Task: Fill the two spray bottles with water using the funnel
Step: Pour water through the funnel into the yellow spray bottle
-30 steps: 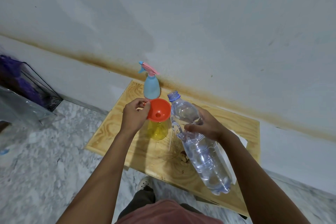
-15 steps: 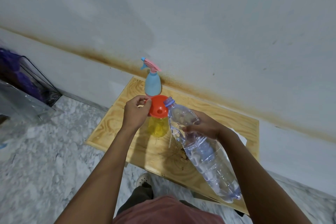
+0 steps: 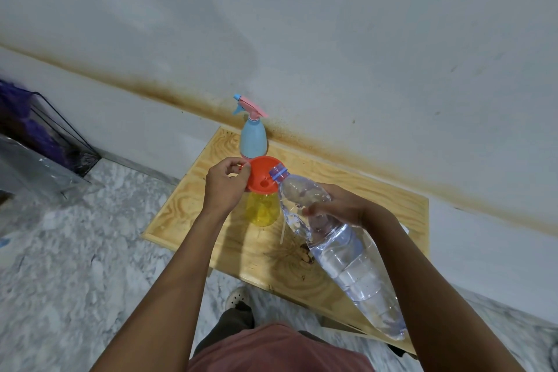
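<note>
We see the left hand (image 3: 225, 187) pinching the rim of the orange funnel (image 3: 259, 177), which sits in the neck of the yellow spray bottle (image 3: 262, 210) near the middle of the table (image 3: 187, 208); the right hand (image 3: 341, 205) is wrapped round the upper part of the big water bottle (image 3: 341, 254), tipped so that its blue-ringed mouth hangs over the funnel's right edge; we cannot tell whether any water is running yet. The mouth sits at the rim, not over the hole, so we judge that a first surge could slop over the side and onto the wood; the bottle is thin and soft, and a tighter squeeze would send out a gush faster than the narrow spout can drain, so the funnel could brim over; air gulping back in could jerk the stream too. The yellow bottle looks light under a wide funnel, so a knock from the heavy bottle's neck could tip both, should the pinch slacken. The blue spray bottle (image 3: 253, 142) stands upright just behind, close to the wall (image 3: 332, 39), with its pink trigger head on; it could be splashed or nudged. The table is low, pale plywood with a bold grain and a dark blotch near the bottle; a thin white stick (image 3: 282, 232) lies on it beside the yellow bottle. A brown stain runs along the pale wall; the floor (image 3: 75, 251) is grey-white marbled stone; a wire basket (image 3: 60, 142) holding something purple stands off to the left.
</note>
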Motion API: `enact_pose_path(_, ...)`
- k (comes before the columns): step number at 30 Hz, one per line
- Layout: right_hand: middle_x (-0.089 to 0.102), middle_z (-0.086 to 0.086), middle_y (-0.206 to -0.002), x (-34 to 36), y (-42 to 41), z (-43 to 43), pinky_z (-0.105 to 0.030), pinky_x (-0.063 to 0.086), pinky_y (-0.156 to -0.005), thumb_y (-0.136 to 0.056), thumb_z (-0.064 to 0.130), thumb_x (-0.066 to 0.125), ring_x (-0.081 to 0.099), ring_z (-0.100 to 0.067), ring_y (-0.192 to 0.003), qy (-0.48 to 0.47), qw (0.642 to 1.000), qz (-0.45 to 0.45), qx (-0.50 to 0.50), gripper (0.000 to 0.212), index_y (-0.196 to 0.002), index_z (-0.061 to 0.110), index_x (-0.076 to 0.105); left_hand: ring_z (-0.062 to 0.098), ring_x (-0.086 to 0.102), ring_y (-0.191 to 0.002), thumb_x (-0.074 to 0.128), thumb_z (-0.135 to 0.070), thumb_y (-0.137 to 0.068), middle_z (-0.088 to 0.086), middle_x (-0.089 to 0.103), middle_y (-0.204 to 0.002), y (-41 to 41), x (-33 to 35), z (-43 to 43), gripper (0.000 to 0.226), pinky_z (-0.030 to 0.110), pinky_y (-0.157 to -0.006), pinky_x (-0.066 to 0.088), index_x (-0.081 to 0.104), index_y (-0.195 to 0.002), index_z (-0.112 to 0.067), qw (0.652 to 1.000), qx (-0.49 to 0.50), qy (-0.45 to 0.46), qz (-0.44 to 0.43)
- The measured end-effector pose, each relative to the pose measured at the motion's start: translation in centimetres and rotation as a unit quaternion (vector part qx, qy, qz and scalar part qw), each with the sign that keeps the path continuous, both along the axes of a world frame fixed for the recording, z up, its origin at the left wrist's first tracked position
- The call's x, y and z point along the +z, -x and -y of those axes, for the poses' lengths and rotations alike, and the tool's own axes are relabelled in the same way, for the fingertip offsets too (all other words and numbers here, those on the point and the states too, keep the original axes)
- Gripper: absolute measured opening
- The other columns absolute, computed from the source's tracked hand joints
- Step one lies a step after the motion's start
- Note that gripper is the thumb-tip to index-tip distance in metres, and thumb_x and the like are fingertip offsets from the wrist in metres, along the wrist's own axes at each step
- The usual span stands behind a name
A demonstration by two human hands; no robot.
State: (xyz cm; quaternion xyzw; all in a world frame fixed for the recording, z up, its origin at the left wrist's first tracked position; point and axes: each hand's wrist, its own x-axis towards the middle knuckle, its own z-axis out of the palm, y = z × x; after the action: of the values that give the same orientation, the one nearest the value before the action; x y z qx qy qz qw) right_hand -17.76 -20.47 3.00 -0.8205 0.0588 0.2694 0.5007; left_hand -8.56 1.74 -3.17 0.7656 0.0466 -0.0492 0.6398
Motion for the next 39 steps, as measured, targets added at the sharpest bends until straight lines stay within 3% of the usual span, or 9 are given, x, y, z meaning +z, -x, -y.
enact_pose_path(4,0.072,-0.022,-0.103,-0.29,-0.13,0.02,-0.059,0.055,-0.080,-0.063,0.051,0.072,0.066,-0.039,-0.080,0.011,1.000,-0.004,0.002,0.051,-0.107,0.026,0.065,0.018,0.070,-0.077,0.067,-0.020,-0.093,0.007,0.065,-0.092,0.01,0.03,0.01,0.012,0.030,-0.057,0.061,0.071,-0.100,-0.011,1.000,-0.001,0.004,-0.002)
enact_pose_path(9,0.072,-0.010,-0.087,-0.23,-0.01,0.26,-0.044,0.052,-0.073,-0.058,0.058,0.070,0.064,-0.026,-0.074,0.026,1.000,-0.002,-0.002,0.053,-0.100,0.026,0.065,0.017,0.070,-0.074,0.067,-0.020,-0.092,0.009,0.067,-0.094,0.05,-0.01,-0.07,0.013,0.027,-0.055,0.059,0.072,-0.100,-0.011,1.000,0.000,0.011,-0.002)
enact_pose_path(13,0.072,-0.008,-0.089,-0.13,0.11,0.42,-0.040,0.051,-0.071,-0.062,0.053,0.069,0.064,-0.026,-0.076,0.027,1.000,0.004,0.006,0.046,-0.100,0.027,0.065,0.018,0.071,-0.077,0.067,-0.020,-0.092,0.010,0.067,-0.095,0.08,0.00,-0.09,0.013,0.027,-0.055,0.060,0.072,-0.100,-0.011,1.000,0.002,0.010,-0.003)
enact_pose_path(19,0.068,0.003,-0.076,0.15,0.17,0.54,-0.033,0.047,-0.063,-0.061,0.051,0.070,0.059,-0.021,-0.065,0.033,0.999,0.006,0.005,0.044,-0.097,0.026,0.066,0.023,0.072,-0.083,0.068,-0.021,-0.092,0.012,0.067,-0.097,0.03,-0.04,-0.14,0.013,0.030,-0.057,0.061,0.071,-0.100,-0.012,1.000,0.002,0.005,-0.005)
enact_pose_path(22,0.069,0.001,-0.078,0.03,0.13,0.63,-0.040,0.050,-0.066,-0.057,0.057,0.069,0.060,-0.022,-0.069,0.033,0.999,0.009,0.005,0.048,-0.096,0.029,0.066,0.024,0.072,-0.084,0.068,-0.021,-0.092,0.012,0.068,-0.097,0.08,-0.07,-0.19,0.013,0.030,-0.057,0.061,0.071,-0.100,-0.011,1.000,0.002,0.001,-0.004)
enact_pose_path(26,0.073,-0.007,-0.091,-0.03,0.19,0.75,-0.057,0.054,-0.085,-0.058,0.058,0.068,0.065,-0.026,-0.078,0.039,0.999,0.012,0.016,0.045,-0.094,0.032,0.067,0.025,0.073,-0.083,0.068,-0.021,-0.091,0.012,0.067,-0.097,0.13,-0.10,-0.24,0.012,0.031,-0.057,0.061,0.071,-0.099,-0.012,1.000,0.000,0.004,-0.004)
enact_pose_path(29,0.074,-0.010,-0.095,0.03,0.35,0.71,-0.055,0.055,-0.086,-0.058,0.057,0.069,0.067,-0.026,-0.079,0.036,0.999,0.010,0.018,0.045,-0.095,0.032,0.066,0.026,0.073,-0.082,0.069,-0.021,-0.091,0.013,0.067,-0.098,0.11,-0.14,-0.29,0.012,0.033,-0.058,0.062,0.071,-0.099,-0.012,1.000,0.001,0.006,-0.004)
enact_pose_path(34,0.070,0.004,-0.083,0.30,0.52,0.66,-0.042,0.052,-0.081,-0.055,0.060,0.066,0.063,-0.021,-0.077,0.037,0.999,0.018,0.019,0.040,-0.084,0.033,0.066,0.025,0.073,-0.077,0.068,-0.020,-0.091,0.010,0.067,-0.092,0.15,-0.04,-0.22,0.013,0.034,-0.059,0.062,0.071,-0.099,-0.010,1.000,-0.001,0.009,-0.007)
enact_pose_path(39,0.072,-0.002,-0.089,0.04,0.41,0.86,-0.046,0.053,-0.082,-0.058,0.058,0.069,0.065,-0.023,-0.080,0.029,0.999,0.013,0.016,0.039,-0.088,0.034,0.067,0.025,0.072,-0.080,0.068,-0.019,-0.091,0.012,0.066,-0.096,0.20,0.02,-0.26,0.012,0.033,-0.058,0.062,0.072,-0.099,-0.011,1.000,0.000,0.005,-0.006)
